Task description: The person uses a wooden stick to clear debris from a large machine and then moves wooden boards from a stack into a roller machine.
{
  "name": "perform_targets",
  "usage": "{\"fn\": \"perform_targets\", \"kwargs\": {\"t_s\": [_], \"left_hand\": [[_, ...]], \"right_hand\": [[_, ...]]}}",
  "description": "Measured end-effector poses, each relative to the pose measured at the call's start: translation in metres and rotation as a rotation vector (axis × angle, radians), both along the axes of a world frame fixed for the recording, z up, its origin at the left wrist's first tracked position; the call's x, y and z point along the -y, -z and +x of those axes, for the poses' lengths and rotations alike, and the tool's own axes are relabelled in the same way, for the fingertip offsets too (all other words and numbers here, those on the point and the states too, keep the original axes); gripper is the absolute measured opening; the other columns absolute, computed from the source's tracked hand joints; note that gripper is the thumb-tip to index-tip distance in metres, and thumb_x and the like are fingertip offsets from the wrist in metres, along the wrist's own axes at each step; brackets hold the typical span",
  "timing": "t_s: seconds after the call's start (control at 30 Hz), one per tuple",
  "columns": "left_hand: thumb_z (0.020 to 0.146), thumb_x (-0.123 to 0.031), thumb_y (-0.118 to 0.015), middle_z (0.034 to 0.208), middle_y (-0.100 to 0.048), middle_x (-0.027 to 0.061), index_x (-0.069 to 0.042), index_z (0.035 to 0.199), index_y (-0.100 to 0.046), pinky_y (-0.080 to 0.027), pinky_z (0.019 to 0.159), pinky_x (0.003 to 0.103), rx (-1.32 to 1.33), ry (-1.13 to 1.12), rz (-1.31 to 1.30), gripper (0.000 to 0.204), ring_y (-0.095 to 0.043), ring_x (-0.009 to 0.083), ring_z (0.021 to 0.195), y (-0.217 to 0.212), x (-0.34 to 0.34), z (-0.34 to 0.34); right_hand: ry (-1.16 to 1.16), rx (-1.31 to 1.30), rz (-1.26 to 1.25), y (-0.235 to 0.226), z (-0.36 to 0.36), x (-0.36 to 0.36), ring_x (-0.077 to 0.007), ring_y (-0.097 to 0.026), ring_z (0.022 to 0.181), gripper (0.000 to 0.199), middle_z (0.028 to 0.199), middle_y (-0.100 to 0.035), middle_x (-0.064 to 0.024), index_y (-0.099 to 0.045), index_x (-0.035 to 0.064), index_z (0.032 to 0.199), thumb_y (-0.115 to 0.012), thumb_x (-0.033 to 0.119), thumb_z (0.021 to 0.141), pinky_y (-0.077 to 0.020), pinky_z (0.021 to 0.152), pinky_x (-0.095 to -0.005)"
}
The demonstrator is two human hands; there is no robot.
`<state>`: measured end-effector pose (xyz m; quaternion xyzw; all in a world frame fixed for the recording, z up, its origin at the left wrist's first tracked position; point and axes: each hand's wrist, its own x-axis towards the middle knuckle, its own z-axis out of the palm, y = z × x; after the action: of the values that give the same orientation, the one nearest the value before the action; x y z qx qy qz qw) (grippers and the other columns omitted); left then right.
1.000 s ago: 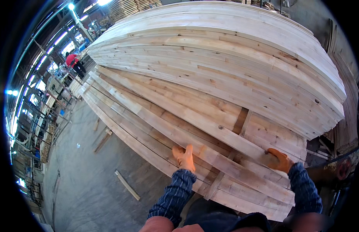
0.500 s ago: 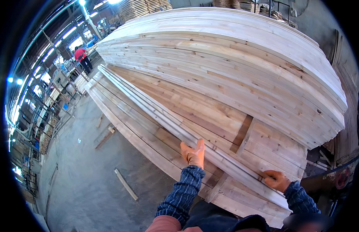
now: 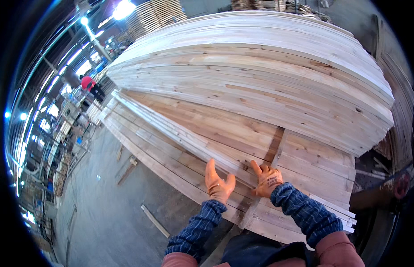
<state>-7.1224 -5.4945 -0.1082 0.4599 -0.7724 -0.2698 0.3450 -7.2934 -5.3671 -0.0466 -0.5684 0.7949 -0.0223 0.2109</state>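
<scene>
two hands on the timber, both in orange gloves. my left hand (image 3: 218,183) lies flat and spread, fingers pointing up the pile, palm pressed on the near end of a long narrow board (image 3: 171,129). my right hand (image 3: 267,180) is just beside it, fingers curled loosely onto the same edge, thumb out, not closed around anything. neither hand is clamped on the wood, both are resting on top, close together but not touching.

the board runs away from me, up and to the left, its long axis slanting toward the far corner of the stack, so its near end is right under my palms and the rest stretches off ahead. left hand sits a touch further along it than the right.

it's pale, rough-sawn softwood, thin and straight-edged, lying on the lower stack (image 3: 242,147) of wide flat planks with visible grain and a dark cross strip (image 3: 274,147) between layers. behind rises a taller stack (image 3: 260,75), dozens of boards, knots showing on the faces.

below left, grey concrete floor (image 3: 104,213) with a loose wooden strip (image 3: 155,220) lying on it. far off, a person in a red top (image 3: 87,82) stands under bright shed lights.
</scene>
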Motion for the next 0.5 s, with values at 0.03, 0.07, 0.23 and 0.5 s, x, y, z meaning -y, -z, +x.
{"fn": "perform_targets", "kwargs": {"t_s": [0.03, 0.07, 0.23, 0.5], "left_hand": [[0.069, -0.026, -0.083, 0.149, -0.041, 0.0271, -0.001, 0.148, -0.039, -0.034, 0.115, 0.049, 0.032, 0.099, -0.146, 0.094, -0.038, 0.0428, 0.140, -0.002, 0.004, 0.010], [0.070, -0.028, -0.082, 0.150, -0.041, 0.0253, -0.003, 0.148, -0.040, -0.033, 0.116, 0.050, 0.137, 0.190, -0.192, 0.093, -0.037, 0.0420, 0.141, -0.013, 0.010, 0.016], [0.071, -0.043, -0.077, 0.153, -0.042, 0.0147, -0.013, 0.147, -0.046, -0.030, 0.118, 0.051, 0.582, 0.781, -0.365, 0.088, -0.035, 0.0367, 0.144, -0.072, 0.034, 0.025], [0.044, -0.041, -0.093, 0.129, -0.062, 0.0183, -0.008, 0.130, -0.057, -0.033, 0.115, 0.054, 0.608, 1.153, -0.645, 0.100, -0.055, 0.0375, 0.125, -0.020, 0.082, -0.012]], "right_hand": [[-0.008, 0.023, 0.000, 0.003, 0.003, -0.012, -0.0377, -0.056, 0.124, 0.109, 0.138, -0.053, -0.0254, -0.020, 0.0074, 0.159, -0.076, 0.046, 0.073, -0.0443, 0.105, -0.0481], [-0.008, 0.040, -0.002, 0.005, 0.004, -0.027, -0.0382, -0.058, 0.122, 0.108, 0.137, -0.055, -0.0251, -0.021, 0.0072, 0.158, -0.076, 0.045, 0.073, -0.0451, 0.104, -0.0483], [0.066, 0.036, 0.006, -0.007, -0.004, -0.166, -0.0395, -0.059, 0.119, 0.105, 0.136, -0.056, -0.0227, -0.026, 0.0095, 0.157, -0.077, 0.045, 0.073, -0.0469, 0.102, -0.0496], [0.256, -0.103, -0.085, -0.018, -0.041, -0.444, -0.0358, -0.061, 0.115, 0.107, 0.132, -0.060, -0.0162, -0.040, 0.0164, 0.153, -0.089, 0.028, 0.059, -0.0499, 0.099, -0.0455]]}}
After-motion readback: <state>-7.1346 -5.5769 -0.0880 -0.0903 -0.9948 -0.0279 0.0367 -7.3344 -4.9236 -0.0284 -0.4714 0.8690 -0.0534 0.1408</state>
